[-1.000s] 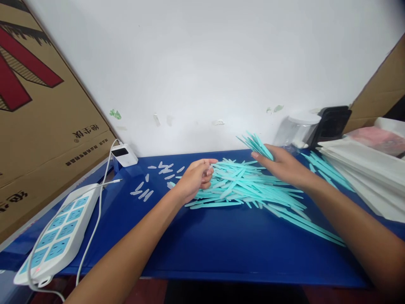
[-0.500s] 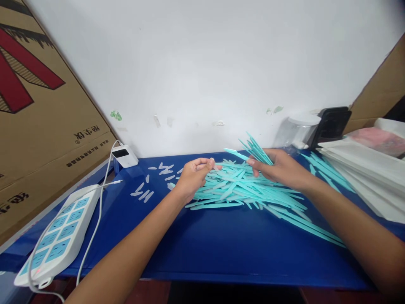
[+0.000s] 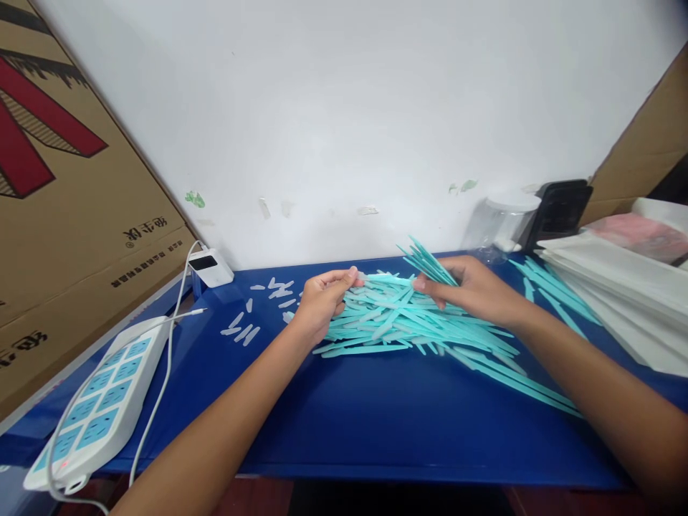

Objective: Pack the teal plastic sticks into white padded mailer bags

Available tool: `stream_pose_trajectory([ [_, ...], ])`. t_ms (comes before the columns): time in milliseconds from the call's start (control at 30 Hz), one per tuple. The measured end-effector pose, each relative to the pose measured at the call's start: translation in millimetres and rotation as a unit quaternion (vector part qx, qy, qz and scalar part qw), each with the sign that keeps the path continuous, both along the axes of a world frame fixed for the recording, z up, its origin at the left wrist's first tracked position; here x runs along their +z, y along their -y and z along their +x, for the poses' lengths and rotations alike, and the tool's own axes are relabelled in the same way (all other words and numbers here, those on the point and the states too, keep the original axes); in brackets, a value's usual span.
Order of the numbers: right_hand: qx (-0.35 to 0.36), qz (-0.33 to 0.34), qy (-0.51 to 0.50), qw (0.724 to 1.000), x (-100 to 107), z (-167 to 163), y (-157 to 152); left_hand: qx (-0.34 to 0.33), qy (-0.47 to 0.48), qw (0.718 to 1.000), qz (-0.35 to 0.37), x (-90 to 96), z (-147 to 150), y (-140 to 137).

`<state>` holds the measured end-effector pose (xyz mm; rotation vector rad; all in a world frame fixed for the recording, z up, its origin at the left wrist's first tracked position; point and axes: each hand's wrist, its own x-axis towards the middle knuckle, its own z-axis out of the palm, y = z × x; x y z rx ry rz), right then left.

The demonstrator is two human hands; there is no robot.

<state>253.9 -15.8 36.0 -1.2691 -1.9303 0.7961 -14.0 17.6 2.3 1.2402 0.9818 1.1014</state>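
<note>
My left hand [image 3: 321, 301] pinches a small translucent cap [image 3: 361, 277] between thumb and fingertips. That cap meets the end of a thin turquoise eyebrow razor [image 3: 390, 279], whose other end my right hand [image 3: 473, 287] pinches. Also in my right hand is a bundle of turquoise eyebrow razors [image 3: 427, 261], fanned up and to the left. Below both hands lies a loose pile of similar razors [image 3: 408, 326], several with pale capped ends. Loose translucent caps [image 3: 279, 292] are scattered left of my left hand.
A white power strip [image 3: 102, 401] with cables and a small white device [image 3: 211, 266] stand at left on the blue table [image 3: 376, 423]. At right are more turquoise razors [image 3: 556, 290], white trays [image 3: 607, 287], a clear jar [image 3: 508, 222] and a black stand [image 3: 562, 208]. A cardboard box [image 3: 80, 215] rises at left.
The single razor in my right hand has moved down and left, and its end now meets the cap in my left hand. My left hand has barely shifted.
</note>
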Motion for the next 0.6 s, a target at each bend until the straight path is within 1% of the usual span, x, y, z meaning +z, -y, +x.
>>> stream_pose_trajectory([
  [133, -0.011, 0.010, 0.001, 1.000, -0.9, 2.8, -1.1, -0.009, 0.002, 1.000, 0.006, 1.7, -0.5, 0.7],
  [333, -0.029, -0.009, -0.014, 0.999, 0.6, 2.5, -0.8, -0.011, -0.004, 1.000, 0.007, 2.1, -1.1, -0.1],
  [500, -0.013, -0.020, -0.011, 1.000, 0.2, 2.6, -0.6, -0.024, -0.031, 0.999, 0.026, 1.1, -1.5, -0.5],
  [600, 0.001, -0.029, -0.017, 0.999, -1.1, 4.0, -0.7, -0.023, -0.062, 0.996, 0.055, 3.7, -0.3, 2.1],
])
